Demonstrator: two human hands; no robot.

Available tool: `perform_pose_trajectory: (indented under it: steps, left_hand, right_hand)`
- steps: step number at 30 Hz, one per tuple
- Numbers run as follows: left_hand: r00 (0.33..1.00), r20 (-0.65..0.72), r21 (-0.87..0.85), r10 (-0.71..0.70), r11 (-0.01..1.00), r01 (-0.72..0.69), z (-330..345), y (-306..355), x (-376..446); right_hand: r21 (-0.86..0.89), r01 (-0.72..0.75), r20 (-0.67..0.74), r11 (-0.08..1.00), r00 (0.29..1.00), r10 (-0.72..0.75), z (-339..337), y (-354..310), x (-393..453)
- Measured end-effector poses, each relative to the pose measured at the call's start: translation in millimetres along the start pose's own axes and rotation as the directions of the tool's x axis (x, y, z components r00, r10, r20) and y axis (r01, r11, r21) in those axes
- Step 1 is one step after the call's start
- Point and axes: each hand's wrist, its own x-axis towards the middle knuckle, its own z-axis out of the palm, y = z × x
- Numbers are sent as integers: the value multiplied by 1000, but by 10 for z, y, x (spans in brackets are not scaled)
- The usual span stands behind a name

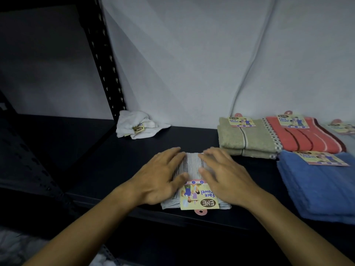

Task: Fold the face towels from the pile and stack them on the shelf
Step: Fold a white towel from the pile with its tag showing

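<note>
Both hands, left [159, 177] and right [226, 175], flat with fingers extended on the folded grey towel [192, 164].

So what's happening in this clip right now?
A person is pressing a folded grey face towel flat on the dark shelf, left hand and right hand resting on it with straight fingers. Its paper label faces the shelf's front edge. To the right lie folded towels: a beige one, a red striped one and a blue one. A crumpled white towel sits unfolded at the back by the upright.
</note>
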Motion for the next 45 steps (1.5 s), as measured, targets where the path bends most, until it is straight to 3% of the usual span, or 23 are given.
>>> perform_pose_trajectory:
  steps: [3, 7, 18, 23, 25, 30, 35, 38, 40, 42, 45]
  left_hand:
    - [995, 99, 56, -2, 998, -3, 124, -14, 128]
    - [989, 146, 17, -36, 999, 34, 203, -102, 207]
    - [979, 199, -31, -45, 998, 52, 233, -161, 303]
    - [975, 216, 47, -46, 998, 37, 132, -200, 275]
    - [980, 190, 127, -56, 991, 32, 115, -197, 230]
    - [997, -8, 276, -77, 958, 76, 105, -171, -45]
    - [962, -266, 442, -56, 880, 173, 72, -179, -220]
    - [916, -400, 400, 31, 905, 144, -20, -222, -100]
    - [948, -314, 237, 45, 971, 32, -60, -302, 20]
    - [995, -96, 44, 41, 998, -37, -55, -353, 121]
    - [991, 117, -25, 68, 998, -66, 60, -384, 167]
  right_hand:
    - [0, -32, 194, 999, 981, 32, 140, -42, 124]
    - [6, -76, 312, 997, 947, 70, 227, 40, 221]
    - [-44, -99, 373, 994, 921, 108, 289, 72, 310]
    - [-88, -29, 408, 996, 911, 63, 208, 125, 345]
    - [-136, -11, 364, 991, 930, 60, 118, 98, 333]
    - [-213, -50, 58, 976, 996, 64, -108, -38, 32]
    - [-219, -77, -232, 973, 973, 25, 20, -298, -349]
    - [-172, -87, -281, 981, 959, 36, 145, -610, -400]
    - [-177, -118, -252, 977, 965, 71, 313, -766, -369]
    - [-170, -151, -151, 974, 980, 126, 479, -812, -334]
    - [-166, -156, -12, 974, 988, 156, 601, -713, -307]
